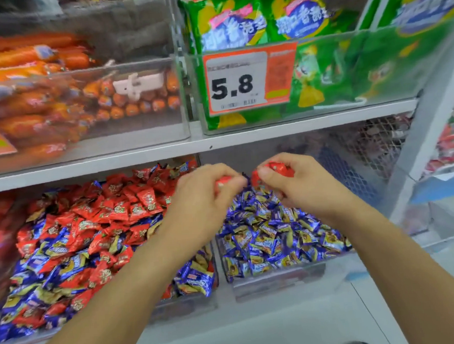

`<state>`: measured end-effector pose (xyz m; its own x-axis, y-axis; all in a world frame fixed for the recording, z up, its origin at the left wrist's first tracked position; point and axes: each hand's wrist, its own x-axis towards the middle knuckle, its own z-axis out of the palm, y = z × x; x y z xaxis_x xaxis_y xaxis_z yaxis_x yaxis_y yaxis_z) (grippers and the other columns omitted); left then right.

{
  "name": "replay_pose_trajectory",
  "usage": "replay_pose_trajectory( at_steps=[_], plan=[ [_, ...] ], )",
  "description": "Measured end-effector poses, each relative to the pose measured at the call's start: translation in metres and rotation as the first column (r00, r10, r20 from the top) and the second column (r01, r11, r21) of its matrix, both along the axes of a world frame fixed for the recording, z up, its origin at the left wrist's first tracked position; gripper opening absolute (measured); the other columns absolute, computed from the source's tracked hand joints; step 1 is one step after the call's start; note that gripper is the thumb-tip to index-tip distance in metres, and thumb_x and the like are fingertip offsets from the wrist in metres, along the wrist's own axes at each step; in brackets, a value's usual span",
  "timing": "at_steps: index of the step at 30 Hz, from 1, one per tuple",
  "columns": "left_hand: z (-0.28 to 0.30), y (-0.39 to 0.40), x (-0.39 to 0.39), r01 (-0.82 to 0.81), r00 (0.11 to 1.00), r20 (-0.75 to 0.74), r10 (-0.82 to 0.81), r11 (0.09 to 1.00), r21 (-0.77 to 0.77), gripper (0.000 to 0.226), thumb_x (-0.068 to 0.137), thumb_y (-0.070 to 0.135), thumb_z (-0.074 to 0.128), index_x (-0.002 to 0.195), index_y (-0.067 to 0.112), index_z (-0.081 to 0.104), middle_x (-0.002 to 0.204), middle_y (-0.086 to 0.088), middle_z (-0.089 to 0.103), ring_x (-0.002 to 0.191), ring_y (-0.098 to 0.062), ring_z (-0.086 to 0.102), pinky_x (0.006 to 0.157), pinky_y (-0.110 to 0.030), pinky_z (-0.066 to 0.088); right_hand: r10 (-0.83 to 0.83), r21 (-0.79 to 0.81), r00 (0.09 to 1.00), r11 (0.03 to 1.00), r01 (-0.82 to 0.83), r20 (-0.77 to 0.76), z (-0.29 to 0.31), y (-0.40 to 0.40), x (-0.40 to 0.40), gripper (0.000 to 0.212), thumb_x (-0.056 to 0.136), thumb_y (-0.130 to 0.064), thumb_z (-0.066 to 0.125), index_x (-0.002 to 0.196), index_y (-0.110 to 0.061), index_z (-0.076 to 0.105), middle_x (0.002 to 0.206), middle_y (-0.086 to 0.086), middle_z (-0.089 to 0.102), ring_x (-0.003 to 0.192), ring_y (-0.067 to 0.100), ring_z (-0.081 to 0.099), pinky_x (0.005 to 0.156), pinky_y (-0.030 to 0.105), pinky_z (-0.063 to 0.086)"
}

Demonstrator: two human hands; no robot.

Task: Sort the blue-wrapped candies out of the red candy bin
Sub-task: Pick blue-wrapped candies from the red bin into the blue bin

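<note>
On the lower shelf, a clear bin (187, 306) at the left holds red-wrapped candies (121, 208) mixed with blue-wrapped candies (47, 265). Beside it on the right, a second clear bin (282, 280) is filled with blue-wrapped candies (268, 238). My left hand (206, 200) hovers over the divide between the bins and grips a red candy (222, 181). Close beside it, over the back of the blue bin, my right hand (302, 182) holds red candies (279, 168). A bit of blue wrapper shows between the two hands.
The upper shelf (218, 143) carries a clear bin of orange sausages (55, 111) and one of green snack bags (320, 66) with a 5.8 price tag (237, 86). A wire mesh panel (367, 156) stands behind the blue bin. The white floor lies below.
</note>
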<state>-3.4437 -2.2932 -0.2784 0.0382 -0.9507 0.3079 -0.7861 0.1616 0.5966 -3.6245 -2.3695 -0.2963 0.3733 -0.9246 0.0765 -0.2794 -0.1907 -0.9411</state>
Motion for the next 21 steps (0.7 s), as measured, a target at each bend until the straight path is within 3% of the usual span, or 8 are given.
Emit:
replay_pose_trajectory(
  at_steps=[3, 7, 10, 13, 15, 17, 19, 21],
  plan=[
    [-0.011, -0.001, 0.029, -0.153, 0.983, 0.100, 0.152, 0.988, 0.002, 0.030, 0.095, 0.047, 0.046, 0.104, 0.025, 0.065, 0.096, 0.006, 0.064, 0.095, -0.015, 0.056, 0.081, -0.030, 0.039, 0.136, -0.140, 0.986, 0.979, -0.148, -0.091, 0.003, -0.001, 0.035, 0.008, 0.093, -0.027, 0.066, 0.097, -0.021, 0.069, 0.075, -0.011, 0.066, 0.064, 0.004, 0.059, 0.066, 0.026, 0.047],
    [-0.016, 0.002, 0.069, -0.214, 0.964, 0.169, 0.205, 0.976, 0.039, 0.028, 0.098, 0.029, 0.039, 0.106, 0.016, 0.063, 0.086, -0.001, 0.055, 0.093, -0.020, 0.044, 0.075, -0.029, 0.028, 0.240, -0.302, 0.905, 0.886, -0.352, -0.351, 0.006, -0.001, 0.099, 0.027, 0.088, -0.029, 0.067, 0.110, -0.014, 0.063, 0.099, 0.003, 0.069, 0.093, 0.022, 0.063, 0.082, 0.032, 0.048],
    [-0.020, 0.006, 0.094, -0.373, 0.890, 0.312, 0.334, 0.925, 0.072, 0.053, 0.078, 0.033, 0.038, 0.122, 0.018, 0.062, 0.112, -0.018, 0.056, 0.109, -0.041, 0.047, 0.092, -0.043, 0.036, 0.281, -0.349, 0.814, 0.797, -0.493, -0.508, 0.009, -0.002, 0.130, 0.052, 0.085, -0.033, 0.071, 0.129, -0.011, 0.053, 0.117, 0.010, 0.066, 0.107, 0.029, 0.060, 0.091, 0.037, 0.048],
    [-0.032, 0.015, 0.097, -0.369, 0.883, 0.341, 0.323, 0.926, 0.078, 0.075, 0.070, 0.041, 0.045, 0.143, 0.025, 0.043, 0.138, -0.012, 0.044, 0.127, -0.037, 0.034, 0.106, -0.050, 0.026, 0.312, -0.306, 0.777, 0.789, -0.533, -0.546, 0.010, -0.010, 0.131, 0.052, 0.091, -0.045, 0.063, 0.131, -0.014, 0.054, 0.119, 0.003, 0.066, 0.108, 0.023, 0.061, 0.093, 0.034, 0.047],
    [-0.037, 0.017, 0.096, -0.267, 0.902, 0.364, 0.233, 0.963, 0.044, 0.080, 0.069, 0.045, 0.043, 0.147, 0.030, 0.034, 0.144, -0.007, 0.039, 0.132, -0.033, 0.028, 0.111, -0.054, 0.020, 0.332, -0.283, 0.799, 0.810, -0.514, -0.501, 0.003, -0.016, 0.119, 0.056, 0.092, -0.056, 0.055, 0.133, -0.019, 0.053, 0.122, 0.001, 0.065, 0.112, 0.019, 0.060, 0.098, 0.035, 0.046],
    [-0.040, 0.018, 0.093, -0.159, 0.918, 0.372, 0.140, 0.987, 0.021, 0.077, 0.071, 0.048, 0.037, 0.147, 0.034, 0.033, 0.147, 0.000, 0.037, 0.135, -0.027, 0.025, 0.115, -0.054, 0.016, 0.252, -0.242, 0.859, 0.890, -0.386, -0.445, -0.006, -0.025, 0.096, 0.059, 0.095, -0.057, 0.048, 0.138, -0.016, 0.051, 0.135, 0.009, 0.060, 0.123, 0.024, 0.056, 0.105, 0.041, 0.043],
    [-0.047, 0.015, 0.092, -0.071, 0.916, 0.397, 0.061, 0.997, 0.012, 0.069, 0.080, 0.052, 0.034, 0.147, 0.037, 0.035, 0.150, 0.005, 0.036, 0.142, -0.024, 0.021, 0.118, -0.051, 0.010, 0.079, -0.221, 0.909, 0.958, -0.183, -0.410, -0.015, -0.043, 0.065, 0.046, 0.099, -0.044, 0.049, 0.136, -0.017, 0.054, 0.139, 0.008, 0.056, 0.126, 0.023, 0.053, 0.105, 0.037, 0.042],
    [-0.057, 0.010, 0.090, -0.026, 0.876, 0.482, 0.010, 0.999, 0.027, 0.062, 0.088, 0.060, 0.029, 0.145, 0.037, 0.039, 0.150, 0.005, 0.039, 0.146, -0.026, 0.020, 0.119, -0.052, 0.008, -0.079, -0.256, 0.830, 0.964, -0.078, -0.553, -0.027, -0.068, 0.029, 0.033, 0.100, -0.025, 0.053, 0.132, -0.018, 0.059, 0.140, 0.006, 0.054, 0.129, 0.023, 0.050, 0.105, 0.030, 0.039]
  ],
)
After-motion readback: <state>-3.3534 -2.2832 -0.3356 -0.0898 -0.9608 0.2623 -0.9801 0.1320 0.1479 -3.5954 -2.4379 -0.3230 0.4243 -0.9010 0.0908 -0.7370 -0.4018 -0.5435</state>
